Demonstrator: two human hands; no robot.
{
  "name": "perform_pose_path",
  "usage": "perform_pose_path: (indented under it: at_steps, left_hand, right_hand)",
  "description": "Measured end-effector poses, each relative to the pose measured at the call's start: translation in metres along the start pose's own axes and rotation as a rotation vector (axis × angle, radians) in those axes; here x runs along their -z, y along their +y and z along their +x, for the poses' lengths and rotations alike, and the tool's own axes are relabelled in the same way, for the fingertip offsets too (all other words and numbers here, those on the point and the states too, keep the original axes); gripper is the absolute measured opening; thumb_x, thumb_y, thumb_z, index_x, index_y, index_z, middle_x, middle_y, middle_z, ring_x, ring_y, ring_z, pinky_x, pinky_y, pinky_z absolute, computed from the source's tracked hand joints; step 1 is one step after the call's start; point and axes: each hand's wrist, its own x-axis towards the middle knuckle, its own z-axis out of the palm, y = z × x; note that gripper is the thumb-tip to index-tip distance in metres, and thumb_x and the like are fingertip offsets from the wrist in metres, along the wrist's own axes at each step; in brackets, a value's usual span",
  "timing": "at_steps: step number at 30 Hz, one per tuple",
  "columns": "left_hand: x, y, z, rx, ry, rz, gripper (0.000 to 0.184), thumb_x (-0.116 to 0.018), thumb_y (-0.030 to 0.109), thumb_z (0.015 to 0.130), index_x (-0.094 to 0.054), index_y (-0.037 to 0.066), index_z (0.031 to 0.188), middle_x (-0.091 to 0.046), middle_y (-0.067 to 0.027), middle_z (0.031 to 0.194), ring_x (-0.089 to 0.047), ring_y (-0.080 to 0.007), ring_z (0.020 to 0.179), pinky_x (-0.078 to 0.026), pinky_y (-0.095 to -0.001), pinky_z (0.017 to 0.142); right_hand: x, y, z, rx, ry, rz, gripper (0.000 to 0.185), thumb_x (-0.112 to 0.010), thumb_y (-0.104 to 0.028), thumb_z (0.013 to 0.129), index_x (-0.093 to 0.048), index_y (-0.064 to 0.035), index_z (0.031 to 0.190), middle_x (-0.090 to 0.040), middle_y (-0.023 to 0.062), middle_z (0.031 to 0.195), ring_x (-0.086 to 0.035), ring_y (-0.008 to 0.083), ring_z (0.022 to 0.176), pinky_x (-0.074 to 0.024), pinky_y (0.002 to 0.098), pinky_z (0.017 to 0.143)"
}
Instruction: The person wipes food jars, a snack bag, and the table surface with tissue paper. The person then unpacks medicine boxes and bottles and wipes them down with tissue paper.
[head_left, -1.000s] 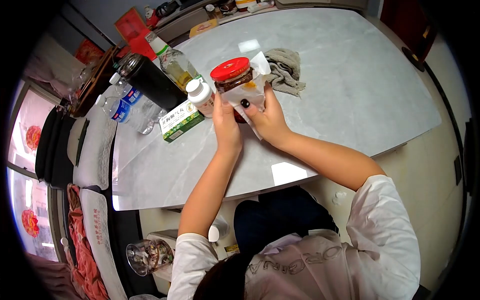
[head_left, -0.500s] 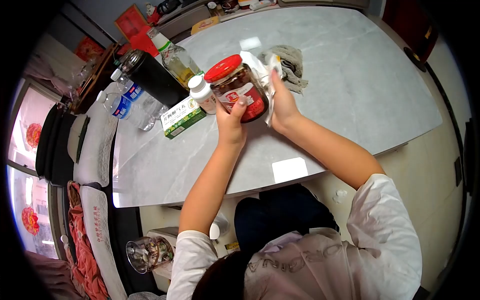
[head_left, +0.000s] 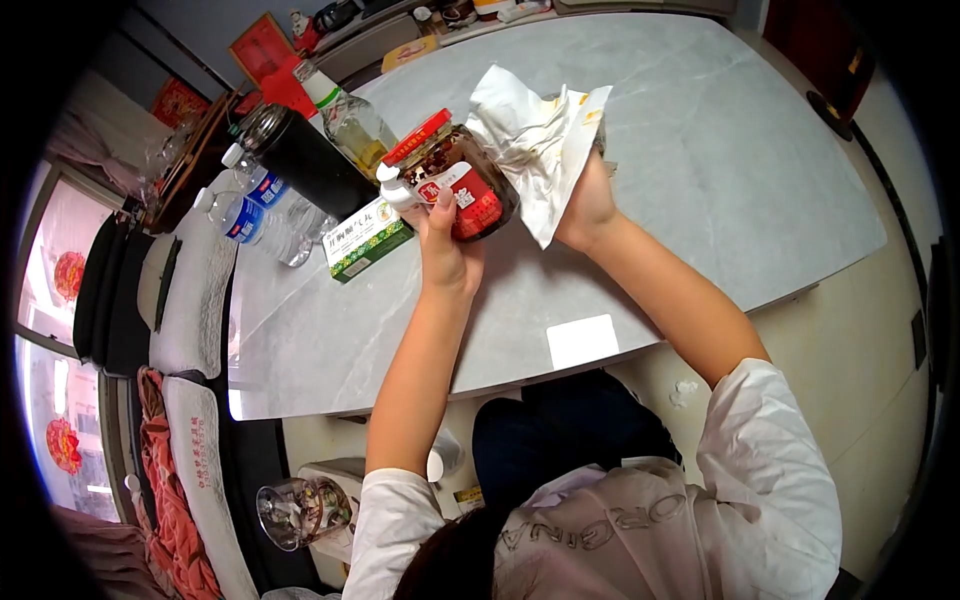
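In my left hand (head_left: 447, 245) is a glass jar (head_left: 470, 190) of dark chili sauce with a red lid and a red label, tilted over the table. The thumb presses on the label. My right hand (head_left: 588, 205) holds a crumpled white paper towel (head_left: 530, 140) with orange-yellow stains, spread out just right of the jar. Most of the right fingers are hidden behind the paper. Partly covered by the jar is a white plastic bottle (head_left: 395, 190). A grey cloth (head_left: 605, 140) lies behind the paper, largely hidden.
On the left of the grey marble table (head_left: 720, 180) stand a green-and-white medicine box (head_left: 368, 240), two water bottles (head_left: 262, 230), a black flask (head_left: 310, 160) and an oil bottle (head_left: 350, 120). A clear waste bin (head_left: 300, 515) is below, on the left.
The paper towel has come away from the jar's side and opened out as my right hand moved slightly right. The jar has tilted further left in my left hand.
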Motion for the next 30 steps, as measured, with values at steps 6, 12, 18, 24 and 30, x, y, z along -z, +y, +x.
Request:
perform_pose_path:
  at_steps: [6, 12, 18, 24, 30]
  left_hand:
    - [0.001, -0.002, -0.004, 0.078, -0.078, 0.040, 0.049, -0.060, 0.030, 0.077, -0.041, 0.008, 0.116, -0.051, -0.0052, 0.110, -0.049, -0.0192, 0.103, -0.039, -0.0362, 0.091]
    - [-0.003, -0.002, -0.005, 0.051, -0.137, 0.270, 0.052, -0.062, 0.029, 0.075, -0.039, 0.004, 0.114, -0.051, -0.0062, 0.105, -0.050, -0.0175, 0.097, -0.040, -0.0337, 0.087]
    - [0.000, -0.012, -0.005, 0.075, -0.197, 0.519, 0.058, -0.068, 0.019, 0.069, -0.037, 0.000, 0.115, -0.051, -0.0100, 0.107, -0.051, -0.0189, 0.098, -0.039, -0.0342, 0.088]
    - [0.003, -0.011, -0.008, 0.046, -0.169, 0.352, 0.062, -0.069, 0.021, 0.068, -0.036, 0.002, 0.117, -0.048, -0.0075, 0.108, -0.048, -0.0162, 0.099, -0.039, -0.0304, 0.086]
    - [0.001, -0.008, -0.002, 0.055, -0.136, 0.197, 0.058, -0.065, 0.021, 0.073, -0.034, 0.002, 0.118, -0.049, -0.0081, 0.107, -0.049, -0.0162, 0.098, -0.040, -0.0319, 0.085]
  right_hand:
    - [0.019, 0.028, -0.023, -0.104, -0.007, -0.695, 0.048, -0.047, -0.031, 0.087, -0.035, -0.0005, 0.122, -0.047, 0.0086, 0.114, -0.044, 0.0143, 0.104, -0.0338, 0.0277, 0.090]
    - [0.019, 0.026, -0.016, -0.042, 0.003, -0.718, 0.045, -0.051, -0.034, 0.085, -0.043, -0.0006, 0.114, -0.054, 0.0084, 0.102, -0.050, 0.0130, 0.093, -0.0403, 0.0270, 0.082]
    - [0.015, 0.010, -0.010, -0.218, 0.255, -0.696, 0.047, -0.032, -0.039, 0.090, -0.050, 0.0025, 0.104, -0.057, 0.0081, 0.094, -0.053, 0.0128, 0.083, -0.0416, 0.0257, 0.074]
    - [0.023, 0.028, -0.015, -0.162, 0.310, -0.535, 0.042, -0.029, -0.033, 0.092, -0.049, 0.0018, 0.106, -0.055, 0.0078, 0.098, -0.051, 0.0129, 0.087, -0.0393, 0.0268, 0.081]
    - [0.034, 0.035, -0.019, -0.040, -0.043, -0.710, 0.042, -0.041, -0.034, 0.089, -0.043, 0.0004, 0.114, -0.052, 0.0079, 0.105, -0.048, 0.0143, 0.096, -0.0377, 0.0287, 0.085]
